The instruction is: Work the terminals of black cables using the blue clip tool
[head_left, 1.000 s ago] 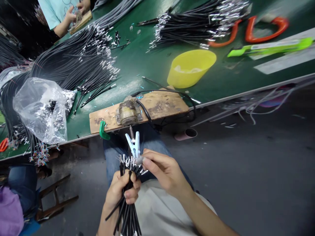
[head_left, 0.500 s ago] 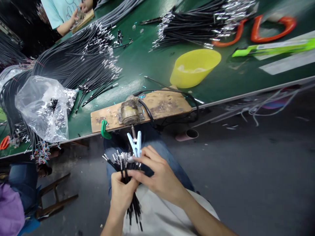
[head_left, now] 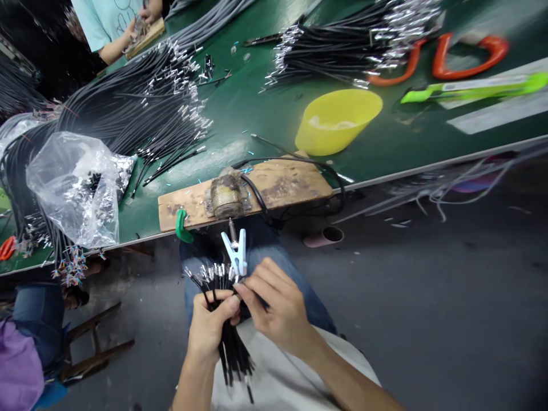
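Table (head_left: 265,125): green, with a wooden board (head_left: 295,178) along the near edge. Black wire bundle (head_left: 234,359) is off the table, over the lap, silver ends up by the clip, tails hanging below the fist.

Left hand (head_left: 210,325): wrapped around the bundle just under the ends, thumb across the front. Right hand (head_left: 278,305): thumb and fingertips at the bundle's right edge, under the clip. Can't tell if they've closed on a wire; too small.

Housing (head_left: 226,195) sits on the board, shaft (head_left: 232,229) pointing at the person. Blue clip (head_left: 238,258) at the shaft, arms spread towards the housing, other end right by the right fingertips.

Tips (head_left: 216,274) are fanned, heights uneven. My take: left grip firm but low, so tips spread and separate; single out one wire at the right edge; line it up straight with the clip; don't drag neighbours or bend the tip.
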Motion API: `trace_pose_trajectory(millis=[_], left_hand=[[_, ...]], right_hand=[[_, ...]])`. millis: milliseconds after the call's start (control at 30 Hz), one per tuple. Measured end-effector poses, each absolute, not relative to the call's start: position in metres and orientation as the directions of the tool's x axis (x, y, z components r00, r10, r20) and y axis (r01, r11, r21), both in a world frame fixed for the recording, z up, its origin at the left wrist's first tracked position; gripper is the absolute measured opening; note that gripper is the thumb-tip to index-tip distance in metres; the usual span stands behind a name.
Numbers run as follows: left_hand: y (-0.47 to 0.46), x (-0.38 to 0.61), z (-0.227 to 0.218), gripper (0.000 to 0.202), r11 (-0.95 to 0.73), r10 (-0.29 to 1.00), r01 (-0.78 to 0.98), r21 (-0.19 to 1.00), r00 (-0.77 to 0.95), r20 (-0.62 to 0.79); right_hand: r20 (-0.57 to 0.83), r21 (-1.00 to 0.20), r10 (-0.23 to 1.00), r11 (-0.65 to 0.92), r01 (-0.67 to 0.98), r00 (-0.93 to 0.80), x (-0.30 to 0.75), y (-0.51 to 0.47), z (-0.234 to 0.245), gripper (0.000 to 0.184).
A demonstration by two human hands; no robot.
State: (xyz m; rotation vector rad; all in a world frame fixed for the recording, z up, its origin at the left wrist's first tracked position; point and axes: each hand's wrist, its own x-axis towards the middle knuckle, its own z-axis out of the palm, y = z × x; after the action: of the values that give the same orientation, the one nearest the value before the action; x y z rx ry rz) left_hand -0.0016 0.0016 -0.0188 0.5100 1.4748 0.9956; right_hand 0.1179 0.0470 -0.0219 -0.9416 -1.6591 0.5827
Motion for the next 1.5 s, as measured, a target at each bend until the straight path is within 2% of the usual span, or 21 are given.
trace_pose_trajectory(millis=[67,100,167,233,333,467,567,667,767,833,900,967,1033,1100,1133,1200,1233,1300,1400,1433,1500], left_hand=[[0.001,0.001,-0.018,0.023,0.507,0.829,-0.249,0.825,-0.12,-0.546],[0.001,0.002,-0.018,0.025,0.491,0.843,-0.259,0.832,-0.1,-0.528],[0.0,0.004,-0.016,0.033,0.474,0.854,-0.29,0.832,-0.079,-0.514],[0.0,0.004,-0.014,0.041,0.477,0.853,-0.319,0.819,-0.057,-0.518],[0.0,0.002,-0.01,0.041,0.497,0.844,-0.329,0.803,-0.031,-0.535],[0.0,0.0,-0.007,0.038,0.528,0.829,-0.313,0.789,-0.014,-0.56],[-0.001,0.001,-0.006,0.042,0.528,0.829,-0.318,0.788,-0.01,-0.559],[-0.002,0.005,-0.007,0.043,0.506,0.841,-0.297,0.81,-0.039,-0.54],[-0.003,0.009,-0.009,0.04,0.482,0.852,-0.23,0.846,-0.104,-0.514],[-0.003,0.009,-0.011,0.04,0.458,0.859,-0.184,0.87,-0.162,-0.487],[-0.002,0.008,-0.011,0.038,0.418,0.87,-0.141,0.897,-0.222,-0.44],[0.0,0.004,-0.009,0.035,0.376,0.881,-0.1,0.921,-0.269,-0.389],[0.002,0.001,-0.006,0.029,0.351,0.886,-0.083,0.933,-0.293,-0.359],[0.004,-0.001,-0.005,0.027,0.346,0.886,-0.109,0.932,-0.288,-0.363],[0.004,-0.001,-0.005,0.029,0.349,0.885,-0.131,0.928,-0.279,-0.372],[0.004,0.0,-0.006,0.034,0.363,0.881,-0.178,0.915,-0.255,-0.399],[0.004,0.0,-0.007,0.036,0.37,0.878,-0.196,0.908,-0.246,-0.41],[0.003,0.001,-0.008,0.037,0.382,0.872,-0.214,0.899,-0.238,-0.428],[0.003,0.001,-0.008,0.035,0.397,0.866,-0.216,0.892,-0.235,-0.442],[0.003,0.001,-0.008,0.032,0.395,0.866,-0.205,0.895,-0.241,-0.438],[0.002,0.0,-0.006,0.025,0.378,0.871,-0.168,0.91,-0.268,-0.411]], right_hand=[[0.615,-0.737,0.788,0.588,0.333,-0.031,0.114,0.045,-0.022,0.025],[0.603,-0.757,0.797,0.581,0.3,-0.022,0.113,0.044,-0.022,0.023],[0.519,-0.841,0.852,0.523,0.138,-0.07,0.115,0.046,-0.022,0.023],[0.391,-0.92,0.906,0.389,-0.048,-0.161,0.119,0.049,-0.023,0.028],[0.252,-0.957,0.937,0.203,-0.209,-0.24,0.126,0.053,-0.024,0.034],[0.238,-0.949,0.928,0.159,-0.274,-0.286,0.13,0.057,-0.025,0.02],[0.235,-0.941,0.934,0.15,-0.305,-0.267,0.126,0.054,-0.024,0.023],[0.225,-0.945,0.964,0.18,-0.271,-0.142,0.119,0.047,-0.024,0.025],[0.36,-0.93,0.933,0.36,-0.072,0.024,0.114,0.041,-0.024,0.017],[0.487,-0.873,0.872,0.484,0.055,0.043,0.115,0.04,-0.023,0.016],[0.501,-0.864,0.865,0.501,0.049,-0.017,0.118,0.042,-0.022,0.015],[0.358,-0.933,0.921,0.345,-0.108,-0.152,0.123,0.045,-0.021,0.015],[0.151,-0.959,0.922,0.048,-0.279,-0.357,0.127,0.048,-0.023,0.022],[0.001,-0.928,0.872,-0.182,-0.325,-0.49,0.13,0.05,-0.026,0.029],[-0.05,-0.923,0.877,-0.223,-0.313,-0.478,0.13,0.051,-0.028,0.031],[-0.092,-0.943,0.941,-0.187,-0.275,-0.324,0.13,0.051,-0.03,0.032],[-0.059,-0.958,0.971,-0.12,-0.262,-0.232,0.13,0.051,-0.029,0.031],[0.092,-0.97,0.989,0.062,-0.235,-0.117,0.128,0.049,-0.027,0.022],[0.28,-0.946,0.955,0.256,-0.201,-0.101,0.128,0.047,-0.02,0.01],[0.278,-0.945,0.952,0.249,-0.211,-0.124,0.128,0.047,-0.018,0.013],[0.198,-0.948,0.953,0.126,-0.292,-0.231,0.13,0.05,-0.018,0.021]])
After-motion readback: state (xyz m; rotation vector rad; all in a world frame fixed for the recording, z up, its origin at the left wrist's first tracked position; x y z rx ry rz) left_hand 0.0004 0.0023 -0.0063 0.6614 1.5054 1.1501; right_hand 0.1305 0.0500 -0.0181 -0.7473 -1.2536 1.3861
